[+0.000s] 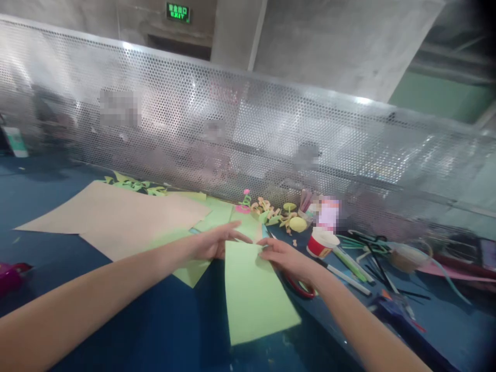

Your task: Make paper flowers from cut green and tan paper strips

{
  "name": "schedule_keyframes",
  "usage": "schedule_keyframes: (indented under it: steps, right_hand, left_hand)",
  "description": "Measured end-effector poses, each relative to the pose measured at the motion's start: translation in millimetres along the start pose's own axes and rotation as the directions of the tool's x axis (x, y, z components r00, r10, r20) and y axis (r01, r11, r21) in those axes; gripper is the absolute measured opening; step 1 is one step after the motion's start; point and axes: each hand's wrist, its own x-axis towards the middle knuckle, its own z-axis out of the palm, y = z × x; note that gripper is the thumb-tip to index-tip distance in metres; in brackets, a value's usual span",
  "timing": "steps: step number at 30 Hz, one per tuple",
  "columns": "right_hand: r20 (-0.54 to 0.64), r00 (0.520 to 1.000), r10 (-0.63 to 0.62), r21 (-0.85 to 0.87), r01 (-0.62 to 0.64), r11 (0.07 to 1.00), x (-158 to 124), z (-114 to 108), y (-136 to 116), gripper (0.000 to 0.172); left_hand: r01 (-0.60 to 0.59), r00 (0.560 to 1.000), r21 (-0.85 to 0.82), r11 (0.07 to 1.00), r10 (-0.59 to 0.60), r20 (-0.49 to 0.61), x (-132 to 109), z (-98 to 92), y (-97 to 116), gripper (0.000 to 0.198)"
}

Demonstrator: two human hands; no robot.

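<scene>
A light green sheet of paper (258,297) hangs in front of me over the blue table, its lower edge toward me. My right hand (287,258) pinches its upper right corner between thumb and fingers. My left hand (213,243) is at the upper left corner, fingers stretched and apart, partly hidden behind the sheet. Whether it touches the paper is unclear. Red-handled scissors (306,293) lie partly under my right hand. Beyond my hands, more green sheets (217,213) lie on the table.
Large beige sheets (116,212) spread on the left. Paper leaves and flowers (267,209) line the back, before a perforated metal screen (174,119). At right are a red-and-white paper cup (320,245), markers (352,266) and cords. A magenta object (11,276) sits far left.
</scene>
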Motion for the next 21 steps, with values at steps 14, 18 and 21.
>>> schedule_keyframes:
  steps: [14, 18, 21]
  right_hand:
    - [-0.358, 0.879, -0.315, -0.171, 0.270, 0.948, 23, 13, 28, 0.029]
    - [-0.484, 0.809, -0.334, -0.160, 0.293, 0.943, 24, 10, 30, 0.032]
    - [-0.544, 0.775, -0.323, -0.137, 0.297, 0.945, 20, 11, 25, 0.036]
  left_hand:
    - [-0.130, 0.973, 0.147, 0.981, 0.155, -0.171, 6, 1.4, -20, 0.039]
    - [-0.171, 0.980, 0.009, 0.985, 0.171, -0.106, -1, 4.9, -17, 0.040]
    - [-0.215, 0.975, 0.045, 0.976, 0.217, -0.041, -1, 3.9, -20, 0.038]
